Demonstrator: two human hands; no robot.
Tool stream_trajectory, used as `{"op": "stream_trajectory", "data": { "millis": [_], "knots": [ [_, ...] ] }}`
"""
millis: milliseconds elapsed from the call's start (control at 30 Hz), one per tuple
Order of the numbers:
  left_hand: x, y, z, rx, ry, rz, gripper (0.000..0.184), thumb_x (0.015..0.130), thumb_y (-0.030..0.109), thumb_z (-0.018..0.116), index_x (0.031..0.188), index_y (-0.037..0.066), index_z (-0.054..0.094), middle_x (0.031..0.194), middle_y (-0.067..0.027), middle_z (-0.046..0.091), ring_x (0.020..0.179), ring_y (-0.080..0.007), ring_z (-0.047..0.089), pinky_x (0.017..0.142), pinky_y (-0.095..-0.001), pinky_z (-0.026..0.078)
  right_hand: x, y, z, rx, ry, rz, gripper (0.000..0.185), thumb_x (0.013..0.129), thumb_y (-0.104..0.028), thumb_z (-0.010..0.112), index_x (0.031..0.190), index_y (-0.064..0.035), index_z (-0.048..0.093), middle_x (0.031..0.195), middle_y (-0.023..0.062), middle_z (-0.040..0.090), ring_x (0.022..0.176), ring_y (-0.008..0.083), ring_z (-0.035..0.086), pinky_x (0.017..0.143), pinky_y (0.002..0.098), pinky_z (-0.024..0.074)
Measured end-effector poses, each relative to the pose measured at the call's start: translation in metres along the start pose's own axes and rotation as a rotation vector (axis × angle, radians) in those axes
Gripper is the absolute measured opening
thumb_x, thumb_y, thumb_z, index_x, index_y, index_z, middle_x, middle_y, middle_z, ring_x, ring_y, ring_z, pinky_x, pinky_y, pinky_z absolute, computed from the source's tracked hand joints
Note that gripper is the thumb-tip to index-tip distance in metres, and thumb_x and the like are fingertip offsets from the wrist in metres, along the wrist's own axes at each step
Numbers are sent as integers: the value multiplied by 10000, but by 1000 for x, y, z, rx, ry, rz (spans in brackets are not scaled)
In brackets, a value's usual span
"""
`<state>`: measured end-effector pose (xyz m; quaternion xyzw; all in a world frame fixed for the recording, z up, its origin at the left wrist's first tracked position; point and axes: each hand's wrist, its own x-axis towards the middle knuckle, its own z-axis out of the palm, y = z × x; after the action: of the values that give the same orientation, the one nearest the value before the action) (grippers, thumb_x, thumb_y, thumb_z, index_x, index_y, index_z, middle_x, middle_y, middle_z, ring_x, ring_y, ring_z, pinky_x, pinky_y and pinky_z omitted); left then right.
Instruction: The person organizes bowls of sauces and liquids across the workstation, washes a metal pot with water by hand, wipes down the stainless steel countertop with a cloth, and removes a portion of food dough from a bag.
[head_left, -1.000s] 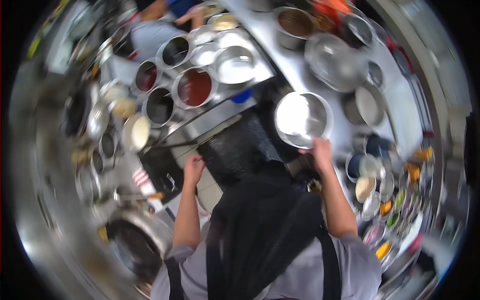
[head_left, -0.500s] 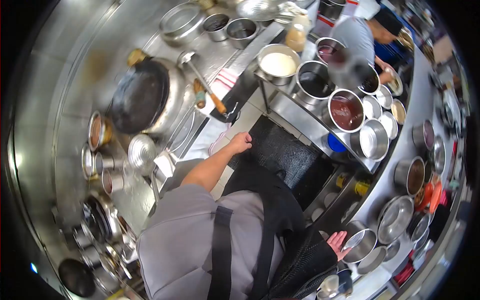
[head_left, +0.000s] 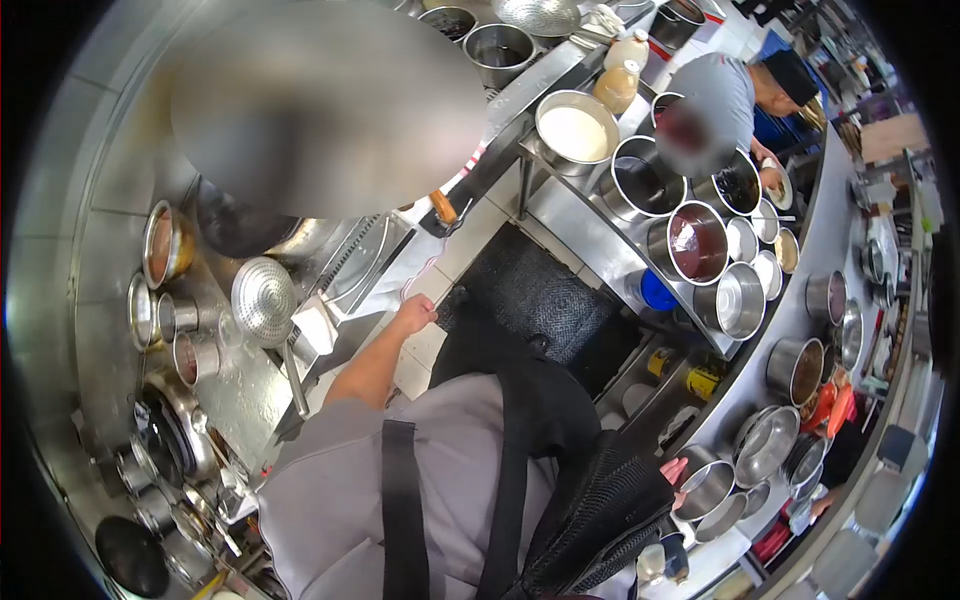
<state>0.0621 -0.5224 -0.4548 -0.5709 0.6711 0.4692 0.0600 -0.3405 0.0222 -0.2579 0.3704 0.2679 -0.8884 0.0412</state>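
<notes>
My left hand (head_left: 415,315) hangs over the floor beside the counter, fingers curled in, and nothing shows in it. It is nearest to the counter edge and a white cloth (head_left: 317,327). My right hand (head_left: 677,474) is partly hidden behind a black sleeve (head_left: 600,510). Its visible fingers look extended and lie against the side of a steel pot (head_left: 704,488) on the right counter; contact is hard to judge. A shallow steel pan (head_left: 722,518) and a wide steel bowl (head_left: 767,446) stand close to that pot.
A perforated skimmer (head_left: 264,300) lies on the left counter. Pots of white liquid (head_left: 577,130) and red sauce (head_left: 697,243) stand on a steel table ahead. A co-worker (head_left: 715,85) holds a plate behind it. A black mat (head_left: 540,300) covers the floor. A large blur hides the upper left.
The view has shifted. My left hand has moved left and down, its fingers still curled. My right hand, spread at the pot's rim before, is now more covered by the sleeve.
</notes>
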Motion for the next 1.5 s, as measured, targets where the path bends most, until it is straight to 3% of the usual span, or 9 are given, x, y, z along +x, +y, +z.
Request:
{"op": "stream_trajectory", "data": {
  "millis": [167, 300, 500, 600, 633, 667, 900, 1133, 1500],
  "knots": [
    [41, 13, -29, 19, -100, 26, 292, 752, 208, 816, 943, 59, 652, 867, -63, 679, 777, -183, 630, 721, -336, 522, 4, 13, -4, -96, 96, -196, 841, 994, -626, 315, 1463, 73, 289, 1401, 262, 518, 1276, 392, 544, 997, 547, 501],
    [58, 55, -70, -12, -130, 143, 346, 751, 214, 809, 1011, 56, 645, 923, -91, 681, 834, -208, 640, 764, -350, 525, 17, 45, -22, -324, -52, -25, 952, 980, -648, 360, 1538, -48, -124, 1404, 292, 498, 1210, 438, 579, 931, 551, 540],
    [33, 99, -114, -94, -74, 504, 334, 798, 168, 746, 1073, 31, 615, 922, -115, 685, 834, -219, 665, 738, -376, 538, 59, 232, 51, -810, -154, 291, 573, 973, -445, 597, 1353, -46, 435, 1225, 223, 614, 1041, 369, 653, 859, 471, 572],
    [-31, 124, -160, -301, -75, 389, 282, 822, 114, 701, 1077, 35, 610, 890, -102, 688, 806, -198, 670, 698, -347, 533, 28, 331, 93, -1503, -1154, -79, 471, 953, -364, 660, 1289, -73, 503, 1183, 183, 640, 1021, 364, 663, 794, 461, 572],
    [-52, 116, -165, -377, 23, 366, 271, 833, 119, 702, 1075, 34, 615, 890, -97, 687, 810, -188, 669, 699, -337, 533, 41, 359, 138, -1353, -706, 516, 463, 939, -333, 684, 1275, -69, 504, 1163, 195, 645, 947, 370, 685, 730, 443, 574],
    [-72, 106, -168, -445, 116, 348, 261, 843, 124, 703, 1073, 33, 620, 891, -91, 686, 815, -178, 668, 700, -327, 533, 33, 389, 161, -1468, -850, 529, 430, 938, -322, 687, 1244, -67, 525, 1134, 192, 660, 882, 349, 698, 677, 406, 572],
    [-213, -30, -194, -754, 1080, 124, 134, 930, 118, 659, 1024, 23, 664, 912, -32, 681, 841, -123, 638, 789, -301, 531, -143, 514, 299, -1661, -1630, 365, 312, 993, -294, 626, 1183, -51, 581, 1065, 89, 677, 823, 163, 654, 702, 262, 497],
    [-289, -252, -333, -1110, 1949, -320, 251, 894, 164, 697, 1058, -20, 650, 933, -59, 646, 816, -177, 622, 725, -316, 547, -338, 583, 226, -1641, -2076, 612, 265, 1020, -200, 576, 1205, -14, 607, 1123, 103, 681, 861, 158, 677, 794, 296, 539],
    [-278, -430, -411, -1632, 1887, -389, 278, 833, 13, 630, 1066, -67, 502, 1085, -216, 587, 880, -303, 656, 573, -409, 629, -572, 685, 33, -1831, -2714, 830, 274, 999, -136, 596, 1225, 18, 604, 1070, 115, 685, 930, 159, 689, 809, 281, 529]
  ]
}}
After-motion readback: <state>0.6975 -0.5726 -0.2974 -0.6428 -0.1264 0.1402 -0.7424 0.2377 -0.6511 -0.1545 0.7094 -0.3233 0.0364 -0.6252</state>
